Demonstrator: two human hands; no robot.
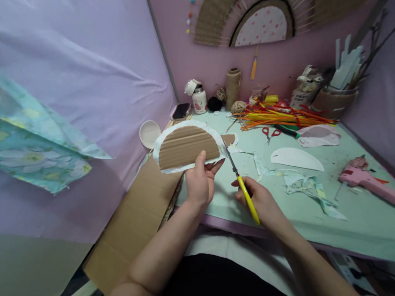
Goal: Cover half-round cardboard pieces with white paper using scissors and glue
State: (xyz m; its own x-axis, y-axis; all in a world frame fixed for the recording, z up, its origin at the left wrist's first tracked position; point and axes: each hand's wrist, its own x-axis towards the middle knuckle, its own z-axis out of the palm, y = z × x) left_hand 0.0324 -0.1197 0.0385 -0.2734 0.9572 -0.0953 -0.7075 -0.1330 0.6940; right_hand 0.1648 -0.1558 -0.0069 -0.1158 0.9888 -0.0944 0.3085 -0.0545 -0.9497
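My left hand [201,180] grips a half-round piece of cardboard [186,145] by its lower right edge, thumb on top and fingers beneath. Pale fabric [213,130] borders the cardboard all round. My right hand [254,196] is closed around yellow-handled scissors [247,197]. Their blades point away from me and lie against the right edge of the fabric border. Whether the blades are parted I cannot tell. Beyond the blades, a small brown cardboard piece [229,139] with a pale edge shows on the table.
Fabric scraps [305,183], a white half-round piece [295,159] and a pink glue gun [373,181] lie to the right. Small red scissors [271,133] rest near orange strips [285,114]. Twine [233,87] and a jar [199,100] stand behind. Large cardboard [137,215] leans left.
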